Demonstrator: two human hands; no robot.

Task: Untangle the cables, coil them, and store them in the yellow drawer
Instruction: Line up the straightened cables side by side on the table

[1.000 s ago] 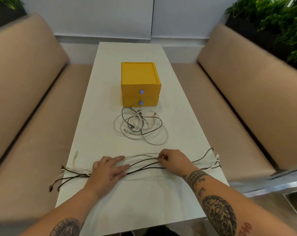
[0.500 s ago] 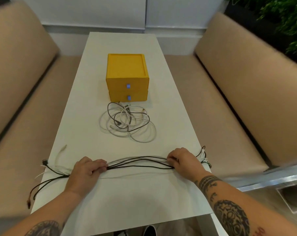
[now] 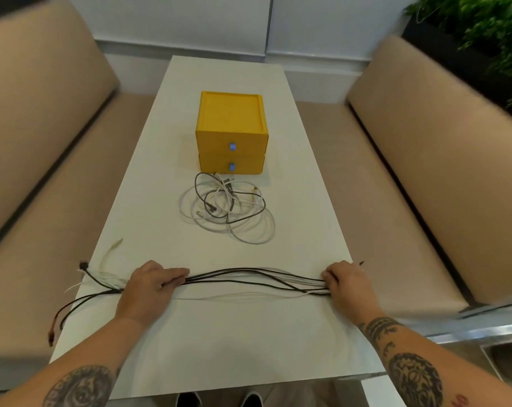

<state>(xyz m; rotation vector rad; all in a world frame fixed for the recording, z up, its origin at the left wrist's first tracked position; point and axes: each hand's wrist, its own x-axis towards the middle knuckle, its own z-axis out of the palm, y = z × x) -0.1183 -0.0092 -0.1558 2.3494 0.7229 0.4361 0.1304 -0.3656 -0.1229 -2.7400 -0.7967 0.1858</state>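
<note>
A bundle of black and white cables lies stretched across the near part of the white table. My left hand grips the bundle near its left end, and loose ends trail past the table's left edge. My right hand grips the bundle at the right table edge. A tangled pile of white and dark cables lies in the middle of the table. Behind it stands the yellow drawer unit, two drawers stacked, both closed, each with a small blue handle.
Beige benches run along both sides of the table, the left bench and the right bench. Green plants stand behind the right bench. A white wall closes the far end.
My hands have slid apart along the bundle: the right hand has moved out to the right table edge, the left hand slightly left. The bundle lies straighter and more stretched.
</note>
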